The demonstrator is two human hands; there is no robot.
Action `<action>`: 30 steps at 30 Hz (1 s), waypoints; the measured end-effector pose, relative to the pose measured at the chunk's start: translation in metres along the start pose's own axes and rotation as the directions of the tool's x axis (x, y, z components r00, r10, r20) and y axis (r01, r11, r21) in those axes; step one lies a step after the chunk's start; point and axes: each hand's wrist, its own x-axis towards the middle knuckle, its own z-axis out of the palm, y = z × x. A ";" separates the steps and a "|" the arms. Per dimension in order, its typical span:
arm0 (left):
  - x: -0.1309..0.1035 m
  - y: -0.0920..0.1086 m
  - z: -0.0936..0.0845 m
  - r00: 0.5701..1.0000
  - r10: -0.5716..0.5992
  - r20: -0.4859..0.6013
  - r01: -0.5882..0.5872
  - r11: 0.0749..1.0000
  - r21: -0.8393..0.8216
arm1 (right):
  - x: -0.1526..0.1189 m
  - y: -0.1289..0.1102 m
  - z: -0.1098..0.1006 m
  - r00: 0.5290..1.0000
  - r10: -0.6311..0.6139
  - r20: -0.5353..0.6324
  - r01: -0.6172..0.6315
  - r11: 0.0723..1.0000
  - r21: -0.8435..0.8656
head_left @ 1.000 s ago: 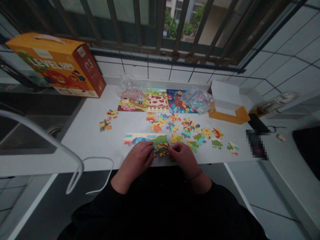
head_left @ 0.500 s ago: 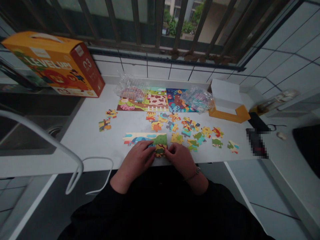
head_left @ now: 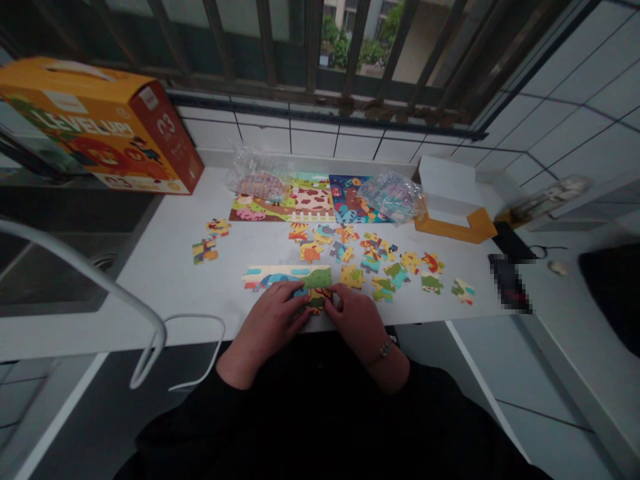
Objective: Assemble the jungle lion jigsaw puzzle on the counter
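Note:
A joined strip of jigsaw puzzle (head_left: 284, 272), with blue and green shapes on cream, lies near the counter's front edge. Over its lower left part rests my left hand (head_left: 273, 317), fingers stretched out and slightly apart, hiding some of the picture. A brown and green puzzle piece (head_left: 318, 300) sits below the strip's green right end, between my hands. My right hand (head_left: 357, 320) has thumb and forefinger closed at that piece's right edge. Loose puzzle pieces (head_left: 352, 276) are scattered just beyond and to the right.
Printed picture sheets (head_left: 313, 200) lie at the back, partly under crinkled clear plastic bags (head_left: 393, 197). An orange box (head_left: 115, 127) stands back left beside a sink (head_left: 75, 260). An opened box (head_left: 453, 203) is back right. A white curved tube (head_left: 100, 270) crosses at left.
My right thumb and forefinger have shifted slightly up along the right edge of the brown and green puzzle piece. The left hand stays on the strip. The whole view has shifted slightly.

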 end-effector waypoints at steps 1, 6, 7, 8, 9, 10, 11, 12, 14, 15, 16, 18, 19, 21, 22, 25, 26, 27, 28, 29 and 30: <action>0.000 0.000 0.000 1.000 0.000 0.000 0.000 1.000 0.005 | -0.001 0.000 0.000 1.000 -0.015 0.002 0.015 1.000 -0.008; 0.000 0.001 0.002 1.000 -0.011 0.017 0.011 0.999 0.044 | -0.007 0.002 -0.002 0.996 -0.091 0.016 0.092 0.995 -0.046; -0.001 0.002 0.002 1.000 -0.013 0.021 0.012 0.999 0.053 | -0.008 0.004 -0.004 0.994 -0.107 0.025 0.109 0.993 -0.052; -0.001 0.002 0.002 1.000 -0.015 0.022 0.014 0.998 0.062 | -0.008 0.005 -0.006 0.991 -0.126 0.038 0.128 0.990 -0.063; -0.001 0.002 0.002 1.000 -0.019 0.025 0.017 0.997 0.071 | -0.009 0.006 -0.008 0.988 -0.142 0.054 0.146 0.986 -0.078; -0.001 0.003 0.002 0.999 -0.024 0.030 0.021 0.997 0.080 | -0.009 0.008 -0.010 0.985 -0.157 0.074 0.163 0.982 -0.094; -0.001 0.003 0.002 0.999 -0.027 0.036 0.023 0.996 0.085 | -0.008 0.009 -0.011 0.982 -0.166 0.095 0.176 0.978 -0.112; -0.001 0.003 0.002 0.999 -0.028 0.041 0.024 0.996 0.088 | -0.008 0.010 -0.013 0.979 -0.170 0.113 0.184 0.974 -0.128; -0.001 0.003 0.001 0.998 -0.025 0.050 0.021 0.996 0.081 | -0.007 0.012 -0.014 0.975 -0.175 0.138 0.195 0.969 -0.149; -0.001 0.002 0.000 0.998 -0.024 0.052 0.020 0.997 0.073 | -0.007 0.012 -0.014 0.973 -0.179 0.147 0.202 0.967 -0.155; -0.002 0.002 0.000 0.998 -0.023 0.054 0.019 0.998 0.063 | -0.007 0.013 -0.013 0.971 -0.181 0.155 0.206 0.965 -0.160; -0.002 0.002 -0.001 0.998 -0.026 0.065 0.023 0.999 0.048 | -0.007 0.013 -0.013 0.968 -0.183 0.172 0.211 0.963 -0.168; -0.002 0.001 -0.002 0.997 -0.030 0.071 0.027 0.999 0.044 | -0.007 0.012 -0.013 0.967 -0.185 0.175 0.215 0.962 -0.171; -0.002 0.001 -0.004 0.996 -0.037 0.083 0.033 0.999 0.042 | -0.004 0.011 -0.015 0.964 -0.212 0.159 0.239 0.955 -0.178; -0.002 0.001 -0.005 0.995 -0.038 0.088 0.034 0.999 0.042 | -0.001 0.010 -0.017 0.961 -0.239 0.138 0.262 0.947 -0.185; -0.003 0.001 -0.009 0.993 -0.038 0.108 0.033 0.998 0.049 | 0.018 0.004 -0.024 0.937 -0.343 0.068 0.349 0.910 -0.222; -0.003 0.002 -0.011 0.992 -0.038 0.117 0.032 0.998 0.052 | 0.027 0.001 -0.025 0.926 -0.374 0.053 0.375 0.896 -0.237; -0.004 0.002 -0.013 0.991 -0.040 0.124 0.033 0.998 0.058 | 0.038 -0.002 -0.025 0.917 -0.397 0.042 0.394 0.883 -0.254; -0.006 0.002 -0.015 0.991 -0.041 0.126 0.033 0.997 0.065 | 0.049 -0.006 -0.025 0.910 -0.413 0.034 0.406 0.872 -0.274; -0.008 0.001 -0.018 0.992 -0.041 0.121 0.032 0.997 0.071 | 0.059 -0.010 -0.023 0.906 -0.421 0.036 0.412 0.861 -0.298; -0.010 0.000 -0.020 0.993 -0.041 0.109 0.032 0.997 0.077 | 0.070 -0.014 -0.020 0.907 -0.418 0.043 0.409 0.853 -0.323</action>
